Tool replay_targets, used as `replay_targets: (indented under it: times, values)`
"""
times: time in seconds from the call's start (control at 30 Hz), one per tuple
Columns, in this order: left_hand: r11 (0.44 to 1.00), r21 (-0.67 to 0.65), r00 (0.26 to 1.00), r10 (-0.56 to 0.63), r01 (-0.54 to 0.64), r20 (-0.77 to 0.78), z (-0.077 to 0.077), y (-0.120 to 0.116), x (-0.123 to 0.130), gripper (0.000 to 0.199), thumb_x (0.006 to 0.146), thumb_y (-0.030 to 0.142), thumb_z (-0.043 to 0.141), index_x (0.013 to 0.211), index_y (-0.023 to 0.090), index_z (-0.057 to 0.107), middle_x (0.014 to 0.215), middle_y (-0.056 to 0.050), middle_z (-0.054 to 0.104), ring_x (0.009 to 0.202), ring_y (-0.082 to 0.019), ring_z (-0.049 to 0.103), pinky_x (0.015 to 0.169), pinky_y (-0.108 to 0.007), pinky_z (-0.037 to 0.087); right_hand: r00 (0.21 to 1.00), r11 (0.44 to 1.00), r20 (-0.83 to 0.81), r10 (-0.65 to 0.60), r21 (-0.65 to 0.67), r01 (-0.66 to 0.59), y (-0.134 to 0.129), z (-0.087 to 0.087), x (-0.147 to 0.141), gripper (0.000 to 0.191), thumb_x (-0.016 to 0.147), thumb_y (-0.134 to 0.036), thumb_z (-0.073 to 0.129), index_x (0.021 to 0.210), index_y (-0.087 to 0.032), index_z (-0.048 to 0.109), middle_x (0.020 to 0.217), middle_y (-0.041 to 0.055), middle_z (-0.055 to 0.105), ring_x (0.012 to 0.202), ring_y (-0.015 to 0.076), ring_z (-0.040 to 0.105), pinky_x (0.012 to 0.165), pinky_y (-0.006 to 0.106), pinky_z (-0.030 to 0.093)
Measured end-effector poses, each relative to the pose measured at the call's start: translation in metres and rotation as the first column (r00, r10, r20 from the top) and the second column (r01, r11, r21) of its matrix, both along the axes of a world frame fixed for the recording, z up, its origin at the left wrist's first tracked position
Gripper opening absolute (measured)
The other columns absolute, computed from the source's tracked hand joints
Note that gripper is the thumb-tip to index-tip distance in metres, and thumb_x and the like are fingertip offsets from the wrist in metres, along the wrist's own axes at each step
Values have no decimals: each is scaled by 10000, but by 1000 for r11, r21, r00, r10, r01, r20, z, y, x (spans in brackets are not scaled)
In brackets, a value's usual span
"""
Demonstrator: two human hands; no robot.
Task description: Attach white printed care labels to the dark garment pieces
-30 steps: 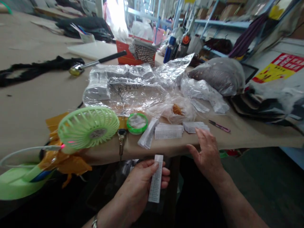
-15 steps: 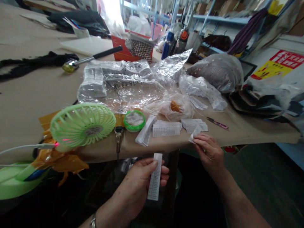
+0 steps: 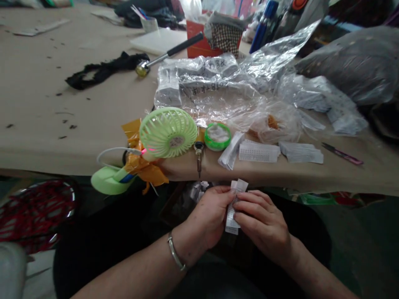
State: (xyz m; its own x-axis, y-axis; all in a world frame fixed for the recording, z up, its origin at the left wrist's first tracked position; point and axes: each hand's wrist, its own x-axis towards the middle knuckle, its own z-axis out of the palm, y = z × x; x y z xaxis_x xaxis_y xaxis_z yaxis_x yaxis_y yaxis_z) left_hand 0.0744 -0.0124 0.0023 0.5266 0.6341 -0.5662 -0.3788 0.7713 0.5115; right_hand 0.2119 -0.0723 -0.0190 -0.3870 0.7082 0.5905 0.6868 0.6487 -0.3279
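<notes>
My left hand pinches a printed white label strip below the table's front edge. Against the strip's upper part lies a second small white label, with my right hand closed on it. Fingers hide where the two labels meet. On the table edge beyond are a stack of printed labels, another label stack and a bundle of narrow white strips. A green round tub with white wadding stands left of them. Pink-handled thread snips lie to the right.
A green fan is taped at the table edge, beside a pointed tool that juts over it. Clear plastic bags cover the middle. Behind them lie a hammer-like tool and a red box. A red woven seat is lower left.
My right hand has come from the label stack at the table edge to my left hand, bringing a small label onto the strip there. The view has swung left and down.
</notes>
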Motion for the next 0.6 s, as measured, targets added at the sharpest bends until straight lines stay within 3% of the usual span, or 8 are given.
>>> replay_targets:
  times: [0.4,0.6]
  values:
    - [997,-56,996,54,-50,76,-3,2,-9,94,610,140,737,651,96,665,639,-40,644,569,-107,574,551,-214,415,995,996,47,88,-36,-86,6,7,-4,154,877,-113,534,890,-189,667,952,57,727,1039,195,636,955,397,487]
    - [999,-42,994,-3,8,109,-4,1,-12,133,682,198,734,719,85,676,652,-53,656,600,-129,605,569,-220,449,994,994,56,95,-54,-92,6,5,-3,158,866,-100,534,901,-187,662,943,55,728,1052,199,631,961,398,480]
